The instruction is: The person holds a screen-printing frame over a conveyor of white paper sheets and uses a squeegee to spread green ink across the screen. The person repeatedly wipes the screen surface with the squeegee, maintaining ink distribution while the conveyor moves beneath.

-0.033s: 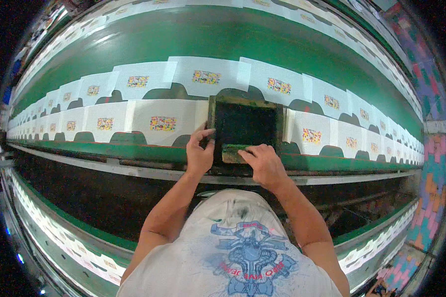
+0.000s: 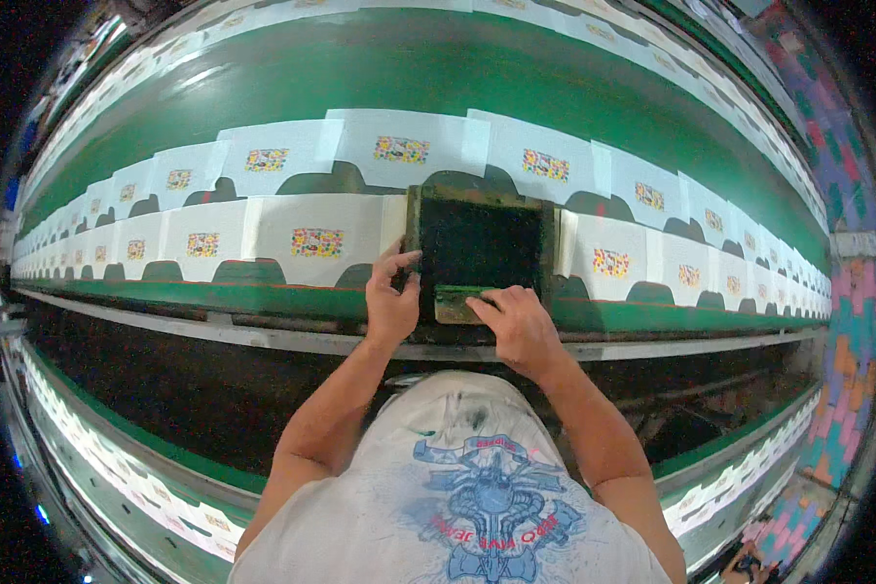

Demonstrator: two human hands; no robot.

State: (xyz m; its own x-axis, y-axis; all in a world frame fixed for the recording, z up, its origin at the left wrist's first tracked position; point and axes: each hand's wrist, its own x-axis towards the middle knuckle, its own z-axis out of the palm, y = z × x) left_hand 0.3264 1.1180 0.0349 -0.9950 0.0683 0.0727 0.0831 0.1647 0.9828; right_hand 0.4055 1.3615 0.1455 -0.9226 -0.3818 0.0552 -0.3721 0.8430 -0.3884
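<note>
A dark rectangular screen frame (image 2: 482, 234) lies over the near row of white printed pieces. My left hand (image 2: 393, 300) grips its left edge with bent fingers. Inside the frame's lower part, my right hand (image 2: 518, 331) is closed on a flat, ink-stained squeegee (image 2: 453, 303) lying crosswise on the dark mesh. The white piece (image 2: 318, 216) to the left and the white piece (image 2: 621, 253) to the right carry small multicoloured prints. The frame hides what is directly beneath it.
A long green table (image 2: 292, 73) carries several rows of printed pieces. A metal rail (image 2: 195, 323) runs along its near edge above a dark gap. Another bench (image 2: 146, 428) with white pieces is behind me on either side. A coloured tiled strip (image 2: 847, 331) runs along the far right.
</note>
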